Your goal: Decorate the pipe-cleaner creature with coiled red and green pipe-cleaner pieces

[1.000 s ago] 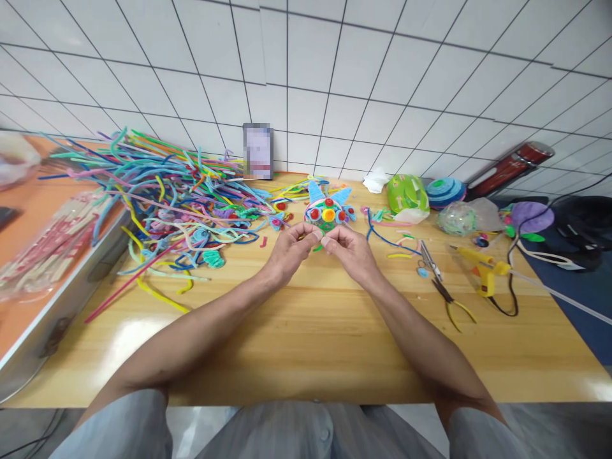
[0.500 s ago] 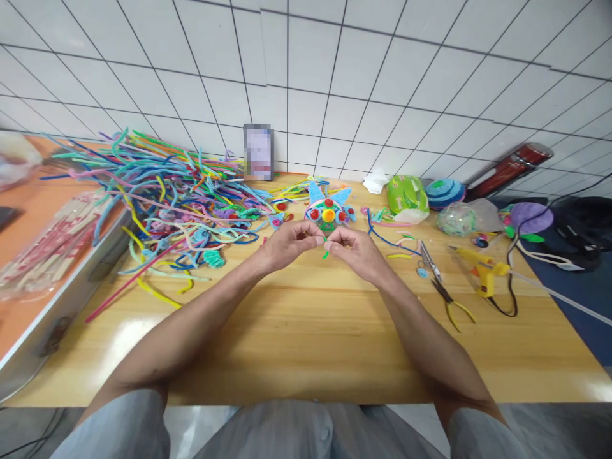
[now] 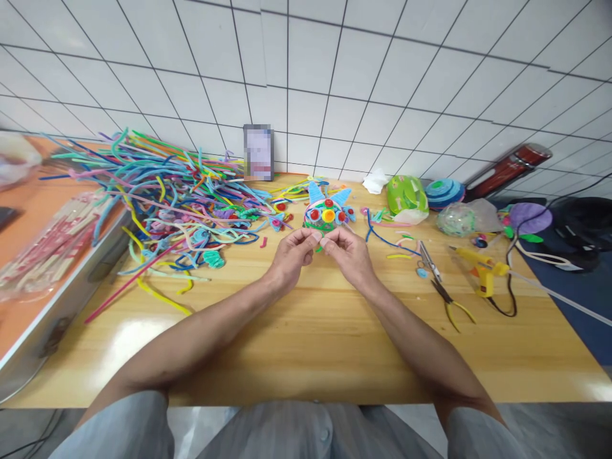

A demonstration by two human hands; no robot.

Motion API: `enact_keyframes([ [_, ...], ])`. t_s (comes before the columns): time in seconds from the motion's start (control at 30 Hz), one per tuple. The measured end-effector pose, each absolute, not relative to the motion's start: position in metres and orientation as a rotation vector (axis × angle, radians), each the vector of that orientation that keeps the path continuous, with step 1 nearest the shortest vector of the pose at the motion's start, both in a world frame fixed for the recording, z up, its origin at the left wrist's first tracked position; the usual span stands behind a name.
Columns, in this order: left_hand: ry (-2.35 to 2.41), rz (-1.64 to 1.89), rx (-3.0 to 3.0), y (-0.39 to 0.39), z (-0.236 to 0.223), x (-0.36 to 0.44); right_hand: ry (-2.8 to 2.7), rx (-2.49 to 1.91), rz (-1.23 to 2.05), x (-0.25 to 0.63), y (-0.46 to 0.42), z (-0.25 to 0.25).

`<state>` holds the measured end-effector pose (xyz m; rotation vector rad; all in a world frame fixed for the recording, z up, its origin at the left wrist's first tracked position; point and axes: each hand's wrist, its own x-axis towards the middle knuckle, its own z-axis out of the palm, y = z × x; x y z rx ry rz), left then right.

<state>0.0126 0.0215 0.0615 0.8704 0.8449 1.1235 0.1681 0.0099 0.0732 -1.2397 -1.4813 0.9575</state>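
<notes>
Both hands meet over the middle of the table, fingertips pinched together. Between them shows a short bit of green pipe cleaner [image 3: 320,247], mostly hidden by the fingers. My left hand [image 3: 295,252] is closed on it from the left, and my right hand [image 3: 348,254] pinches it from the right. Just beyond the fingertips stands a colourful pipe-cleaner figure [image 3: 327,215] with blue pointed ears, red and yellow round pieces and a green base. A small pink piece [image 3: 263,242] lies left of my left hand.
A large heap of pipe cleaners [image 3: 191,197] spreads at the left. A phone [image 3: 259,153] leans on the tiled wall. At right lie scissors [image 3: 430,260], yellow-handled pliers [image 3: 452,305], a yellow glue gun [image 3: 485,271] with its cord, and a red flask [image 3: 509,171].
Both hands have come slightly nearer to me and lower, still pinched together. More of the figure's green base now shows, and the pink piece is uncovered.
</notes>
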Motion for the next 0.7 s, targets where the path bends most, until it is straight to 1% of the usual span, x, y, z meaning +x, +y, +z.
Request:
enact_keyframes([
  [0.1, 0.825, 1.032, 1.031, 0.029, 0.067, 0.006, -1.517, -1.259, 0.925, 0.174, 0.011, 0.079],
  [0.27, 0.824, 0.935, 1.582, 0.048, 0.083, -0.015, -1.694, -1.309, 0.873, 0.183, 0.013, 0.092],
  [0.37, 0.829, 0.925, 1.713, 0.051, 0.086, -0.019, -1.753, -1.306, 0.878, 0.186, 0.012, 0.097],
  [0.47, 0.864, 0.951, 1.637, 0.047, 0.085, -0.017, -1.711, -1.280, 0.938, 0.187, 0.013, 0.098],
  [0.57, 0.867, 1.003, 1.407, 0.041, 0.082, -0.010, -1.628, -1.242, 1.010, 0.184, 0.013, 0.094],
  [0.7, 0.846, 1.065, 1.071, 0.029, 0.072, 0.004, -1.559, -1.218, 0.985, 0.174, 0.011, 0.083],
])
